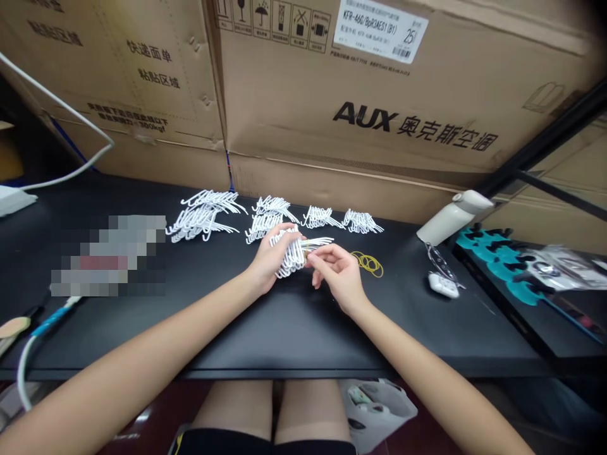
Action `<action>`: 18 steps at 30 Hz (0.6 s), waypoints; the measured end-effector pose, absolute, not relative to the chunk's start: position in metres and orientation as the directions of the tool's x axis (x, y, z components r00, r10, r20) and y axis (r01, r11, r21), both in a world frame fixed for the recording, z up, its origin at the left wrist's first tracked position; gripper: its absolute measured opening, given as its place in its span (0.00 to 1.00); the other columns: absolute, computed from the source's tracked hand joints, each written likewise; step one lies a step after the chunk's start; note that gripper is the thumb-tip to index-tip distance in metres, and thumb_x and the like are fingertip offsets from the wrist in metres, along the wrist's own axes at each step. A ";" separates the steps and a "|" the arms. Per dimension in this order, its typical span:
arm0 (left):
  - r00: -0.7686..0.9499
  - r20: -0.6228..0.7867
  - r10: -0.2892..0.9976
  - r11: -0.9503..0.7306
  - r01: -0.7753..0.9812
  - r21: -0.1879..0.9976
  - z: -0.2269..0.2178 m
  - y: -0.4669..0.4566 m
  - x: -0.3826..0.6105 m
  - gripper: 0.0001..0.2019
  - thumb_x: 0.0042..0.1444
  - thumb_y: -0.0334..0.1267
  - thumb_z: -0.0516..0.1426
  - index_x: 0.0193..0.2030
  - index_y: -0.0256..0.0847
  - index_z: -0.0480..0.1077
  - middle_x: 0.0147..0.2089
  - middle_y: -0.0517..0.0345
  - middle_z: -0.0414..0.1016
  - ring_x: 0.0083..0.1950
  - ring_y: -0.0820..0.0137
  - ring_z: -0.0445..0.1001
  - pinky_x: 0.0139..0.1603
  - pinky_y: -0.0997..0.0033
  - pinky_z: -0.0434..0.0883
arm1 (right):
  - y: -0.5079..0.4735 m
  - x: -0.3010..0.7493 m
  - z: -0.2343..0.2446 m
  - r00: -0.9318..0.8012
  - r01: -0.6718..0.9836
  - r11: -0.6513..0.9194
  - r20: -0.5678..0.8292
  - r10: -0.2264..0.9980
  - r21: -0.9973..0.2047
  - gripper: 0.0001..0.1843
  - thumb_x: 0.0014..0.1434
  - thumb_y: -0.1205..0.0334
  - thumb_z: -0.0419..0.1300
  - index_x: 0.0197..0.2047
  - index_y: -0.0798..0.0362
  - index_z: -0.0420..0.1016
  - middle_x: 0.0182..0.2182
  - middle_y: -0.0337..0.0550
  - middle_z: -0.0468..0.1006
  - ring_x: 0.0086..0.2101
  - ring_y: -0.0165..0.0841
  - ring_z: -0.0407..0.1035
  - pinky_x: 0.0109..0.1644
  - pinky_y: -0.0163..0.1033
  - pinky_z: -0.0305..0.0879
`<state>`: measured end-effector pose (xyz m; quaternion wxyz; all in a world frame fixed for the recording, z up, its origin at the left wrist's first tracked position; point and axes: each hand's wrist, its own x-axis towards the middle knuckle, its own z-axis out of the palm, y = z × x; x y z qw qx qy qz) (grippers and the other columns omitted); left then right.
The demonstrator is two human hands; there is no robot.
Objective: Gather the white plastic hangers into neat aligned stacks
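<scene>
White hooks (323, 217) lie in four clusters, one bundle (290, 259) in two hands (266, 260).

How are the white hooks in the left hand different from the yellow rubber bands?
The white hooks are bent rods, while the yellow rubber bands are thin loops. The hooks are white; the bands are yellow. The left hand holds the hooks, but the bands lie on the black table. Both are bunched together.
</scene>
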<state>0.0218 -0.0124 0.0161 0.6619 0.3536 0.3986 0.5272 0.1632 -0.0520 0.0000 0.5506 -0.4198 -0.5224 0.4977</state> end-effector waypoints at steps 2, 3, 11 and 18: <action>0.121 -0.152 0.981 0.189 -0.410 0.892 0.016 -0.013 0.022 0.15 0.48 0.35 0.62 0.43 0.41 0.67 0.33 0.60 0.76 0.30 0.72 0.75 0.30 0.75 0.72 | -0.053 0.163 0.000 0.015 -0.057 0.187 0.186 0.982 -0.981 0.14 0.51 0.53 0.67 0.32 0.54 0.73 0.23 0.38 0.77 0.16 0.24 0.65 0.18 0.32 0.63; 0.120 -0.151 0.981 0.187 -0.411 0.892 0.016 -0.013 0.022 0.15 0.48 0.35 0.62 0.43 0.41 0.67 0.33 0.60 0.76 0.30 0.72 0.75 0.31 0.75 0.72 | -0.053 0.163 0.000 0.039 -0.031 0.197 0.196 0.980 -0.980 0.13 0.50 0.54 0.68 0.31 0.55 0.73 0.22 0.37 0.76 0.16 0.24 0.64 0.18 0.31 0.63; 0.130 -0.129 0.983 0.171 -0.402 0.900 0.016 -0.015 0.023 0.16 0.46 0.37 0.63 0.43 0.42 0.67 0.34 0.60 0.76 0.30 0.70 0.76 0.30 0.74 0.72 | -0.054 0.162 -0.004 0.051 0.022 0.166 0.167 0.985 -0.986 0.16 0.48 0.52 0.69 0.31 0.54 0.71 0.21 0.36 0.73 0.15 0.24 0.63 0.17 0.31 0.64; 0.152 -0.118 0.981 0.171 -0.412 0.895 0.015 -0.015 0.024 0.16 0.46 0.37 0.62 0.43 0.41 0.67 0.33 0.59 0.77 0.30 0.72 0.75 0.30 0.75 0.72 | -0.050 0.161 -0.006 0.123 -0.063 0.172 0.163 0.979 -0.983 0.19 0.47 0.54 0.70 0.32 0.53 0.65 0.22 0.32 0.71 0.19 0.24 0.65 0.17 0.29 0.65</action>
